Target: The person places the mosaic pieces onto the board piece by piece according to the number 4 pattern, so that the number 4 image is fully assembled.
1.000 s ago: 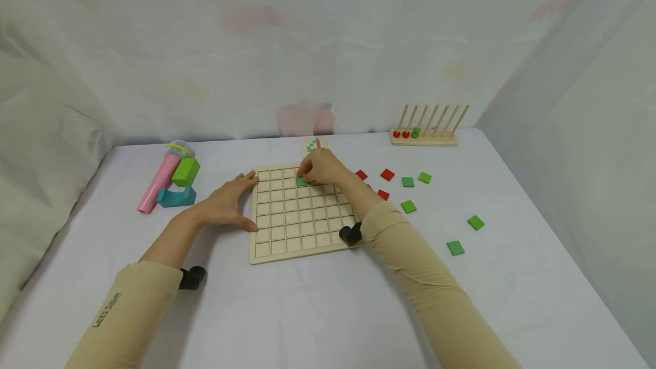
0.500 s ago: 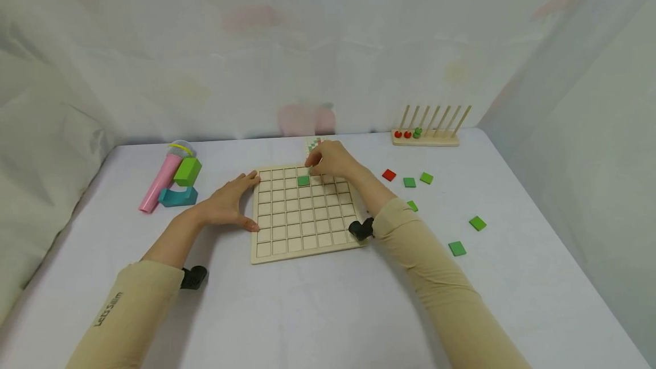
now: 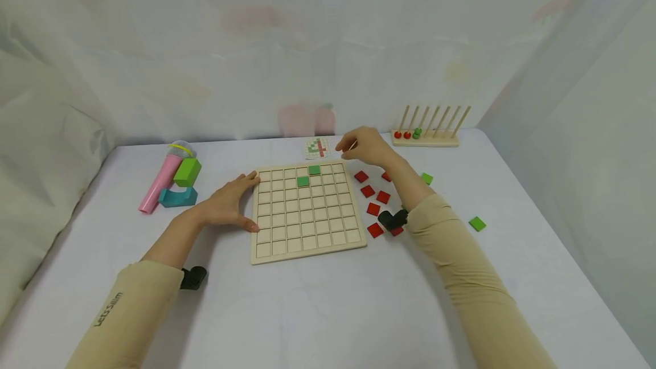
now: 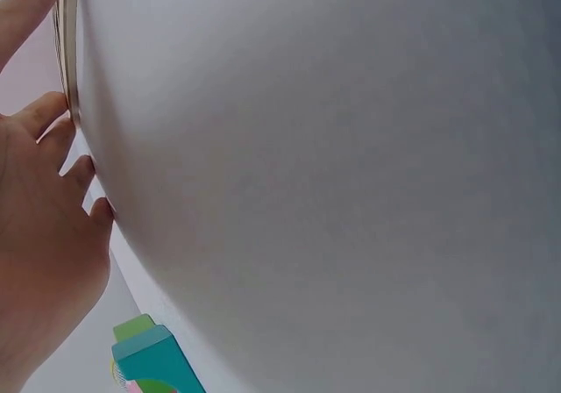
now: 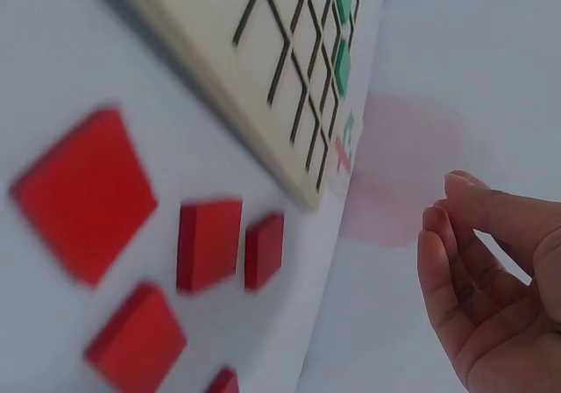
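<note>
A square wooden grid board (image 3: pixel 307 215) lies mid-table. Two green square tiles sit in its upper cells, a nearer tile (image 3: pixel 303 181) and a farther tile (image 3: pixel 314 169) one column to its right. My left hand (image 3: pixel 222 204) is spread along the board's left side, thumb and fingertips at the edge. In the left wrist view those fingers (image 4: pixel 54 134) meet the board's rim. Off the board's far right corner, my right hand (image 3: pixel 371 146) is raised with loosely bent fingers. The right wrist view shows nothing between its thumb and fingers (image 5: pixel 438 279).
Several red tiles (image 3: pixel 367 191) and a few green tiles (image 3: pixel 477 224) lie right of the board. A pattern card (image 3: pixel 314 148) is behind it. A peg rack (image 3: pixel 425 139) stands at the back right. At left are a pink toy microphone (image 3: pixel 164 175), green block (image 3: pixel 187 172) and teal block (image 3: pixel 177 197).
My right hand has left a second green tile in the board's top row, then moved away to the right, uncovering the card and red tiles. The left hand has stayed in place.
</note>
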Motion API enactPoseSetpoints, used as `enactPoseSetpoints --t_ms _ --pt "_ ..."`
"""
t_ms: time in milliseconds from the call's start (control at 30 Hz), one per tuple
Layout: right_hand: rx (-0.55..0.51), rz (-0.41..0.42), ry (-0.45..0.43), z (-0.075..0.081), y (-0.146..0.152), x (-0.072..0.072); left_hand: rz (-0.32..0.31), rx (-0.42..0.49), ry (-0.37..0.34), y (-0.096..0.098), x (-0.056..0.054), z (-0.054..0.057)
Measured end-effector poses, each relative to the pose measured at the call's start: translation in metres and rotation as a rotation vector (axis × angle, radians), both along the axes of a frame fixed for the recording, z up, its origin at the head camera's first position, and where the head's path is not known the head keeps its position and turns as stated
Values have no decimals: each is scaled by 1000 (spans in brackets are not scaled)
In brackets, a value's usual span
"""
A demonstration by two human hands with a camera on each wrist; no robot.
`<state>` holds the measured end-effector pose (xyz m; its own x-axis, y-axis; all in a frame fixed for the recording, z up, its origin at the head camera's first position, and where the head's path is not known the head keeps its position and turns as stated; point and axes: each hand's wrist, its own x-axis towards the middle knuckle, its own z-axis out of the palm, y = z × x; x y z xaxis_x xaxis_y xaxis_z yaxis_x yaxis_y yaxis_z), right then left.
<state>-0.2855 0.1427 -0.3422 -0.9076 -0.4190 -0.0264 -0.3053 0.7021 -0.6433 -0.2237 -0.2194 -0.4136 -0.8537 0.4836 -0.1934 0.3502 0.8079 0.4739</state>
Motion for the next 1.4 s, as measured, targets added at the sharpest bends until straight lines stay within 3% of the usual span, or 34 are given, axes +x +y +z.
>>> enactPoseSetpoints --t_ms 267,633,1000,1400 --pt "-4 -79 -3 -1 47 -2 10 -15 0 -2 0 0" --pt "85 -152 -34 -21 118 -1 13 68 -34 -3 2 3" --pt "83 -217 -164 -23 170 11 11 66 -24 -5 2 2" --pt "52 -128 -315 -28 190 9 16 64 -23 -5 2 2"
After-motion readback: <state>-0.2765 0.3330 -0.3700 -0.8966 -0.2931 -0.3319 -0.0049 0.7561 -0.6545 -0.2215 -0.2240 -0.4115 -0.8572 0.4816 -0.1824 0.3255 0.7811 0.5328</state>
